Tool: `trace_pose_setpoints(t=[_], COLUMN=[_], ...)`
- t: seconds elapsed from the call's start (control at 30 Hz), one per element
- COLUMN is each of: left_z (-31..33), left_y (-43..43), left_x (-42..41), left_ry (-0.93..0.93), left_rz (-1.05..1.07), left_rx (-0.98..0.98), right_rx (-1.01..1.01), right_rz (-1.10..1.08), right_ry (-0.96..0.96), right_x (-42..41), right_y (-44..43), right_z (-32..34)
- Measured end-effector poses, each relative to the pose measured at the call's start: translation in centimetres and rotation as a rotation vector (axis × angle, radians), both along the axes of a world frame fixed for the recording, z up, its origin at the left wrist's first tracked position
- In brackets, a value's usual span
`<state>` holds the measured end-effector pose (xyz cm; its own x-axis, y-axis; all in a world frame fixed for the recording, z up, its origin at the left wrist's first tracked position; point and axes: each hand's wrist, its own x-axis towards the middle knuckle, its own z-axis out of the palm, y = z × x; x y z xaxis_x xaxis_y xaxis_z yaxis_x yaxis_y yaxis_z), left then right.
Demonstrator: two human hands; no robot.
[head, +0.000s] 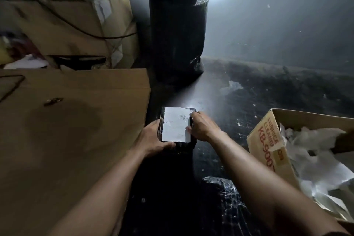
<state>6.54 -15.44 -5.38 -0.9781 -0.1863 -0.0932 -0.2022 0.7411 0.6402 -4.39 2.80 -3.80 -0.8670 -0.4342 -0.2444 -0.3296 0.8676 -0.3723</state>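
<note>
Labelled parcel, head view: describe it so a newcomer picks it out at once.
Start at the flat cardboard box on the left; off its right edge, on the floor before the tall black roll, lies the parcel, held by the left hand and right hand. Unlike the plain black-wrapped bundle nearer the camera, it carries a white barcode label.

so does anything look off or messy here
Yes: the big cardboard box on the left has a dark stain across its top, and pale scraps lie scattered over the dark floor. The parcel held by the left hand and right hand looks intact, its label flat.
</note>
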Motion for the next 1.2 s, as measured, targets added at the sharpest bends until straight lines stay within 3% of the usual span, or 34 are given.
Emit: trace_pose_setpoints(t=[0.23, 0.43, 0.77, 1.07, 1.2], left_z=[-1.9, -3.0, -4.4, -5.0, -5.1], left_y=[-0.1, -0.2, -0.2, 0.1, 0.0], left_x=[-0.3, -0.4, -0.5, -0.5, -0.4], left_ry=[0.011, -0.007, 0.013, 0.027, 0.036], left_rz=[0.033, 0.058, 0.113, 0.175, 0.171], left_rx=[0.065, 0.111, 0.168, 0.210, 0.223], right_rx=[-0.123, -0.182, -0.468, -0.359, -0.370], right_rz=[-0.105, -0.154, -0.460, -0.164, -0.155], right_ry=[0.085, 0.024, -0.022, 0.445, 0.422], right_x=[-2.3, -4.8, -5.0, -2.0, -1.9], right_y=[-1.4, -2.9, -4.0, -5.1, -4.4], right_z=[-2.2, -2.1, -2.5, -3.9, -3.9])
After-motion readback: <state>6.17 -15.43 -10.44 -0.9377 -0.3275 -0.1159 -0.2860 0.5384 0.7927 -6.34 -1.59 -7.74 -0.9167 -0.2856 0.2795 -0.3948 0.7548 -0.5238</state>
